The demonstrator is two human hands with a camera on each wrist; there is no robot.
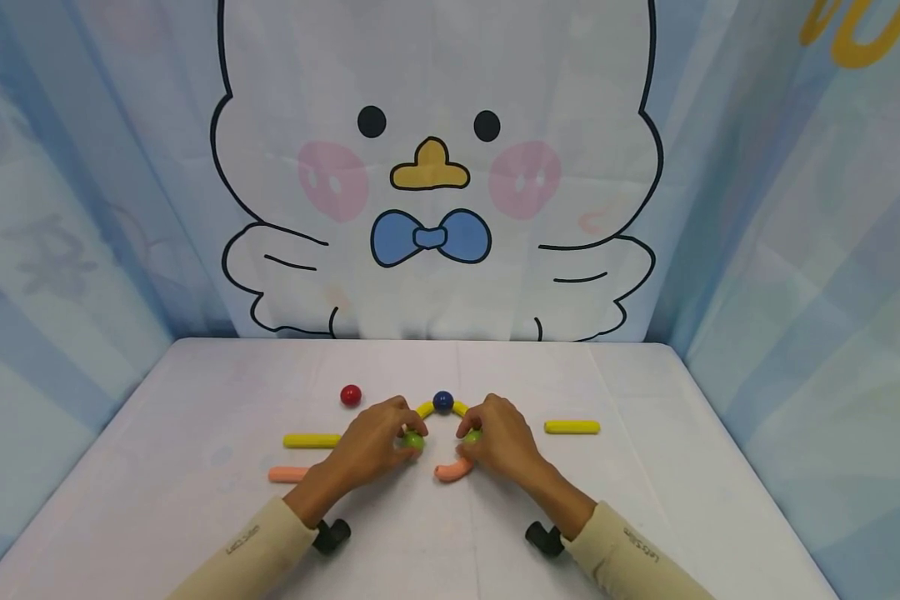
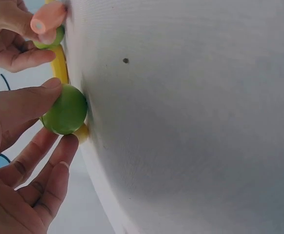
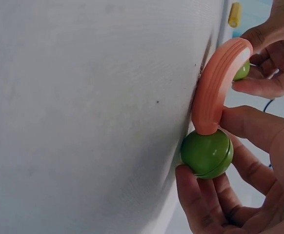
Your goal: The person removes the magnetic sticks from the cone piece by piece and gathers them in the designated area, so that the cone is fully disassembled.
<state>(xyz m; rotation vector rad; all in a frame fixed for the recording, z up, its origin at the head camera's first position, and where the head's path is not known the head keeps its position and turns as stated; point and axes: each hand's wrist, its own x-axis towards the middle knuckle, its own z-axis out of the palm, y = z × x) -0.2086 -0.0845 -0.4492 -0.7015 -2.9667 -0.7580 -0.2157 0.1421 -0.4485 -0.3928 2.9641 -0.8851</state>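
My left hand (image 1: 371,442) pinches a green ball (image 2: 66,112) between thumb and fingertips, low over the white table. On the other side my right hand (image 1: 501,435) holds a second green ball (image 3: 207,155) between thumb and fingers. A curved orange stick (image 3: 215,85) extends from that ball, its free end pointing toward the left hand. Beyond both hands, a blue ball (image 1: 442,402) sits at the top of an arch, with a curved yellow stick (image 1: 424,410) on its left and another curved yellow stick (image 1: 461,408) on its right, each leading down to a green ball.
A red ball (image 1: 351,395) lies at the back left of the table (image 1: 645,517). Left of the left hand are a straight yellow stick (image 1: 311,440) and an orange stick (image 1: 285,474), partly hidden by the arm. Another yellow stick (image 1: 572,427) lies at right.
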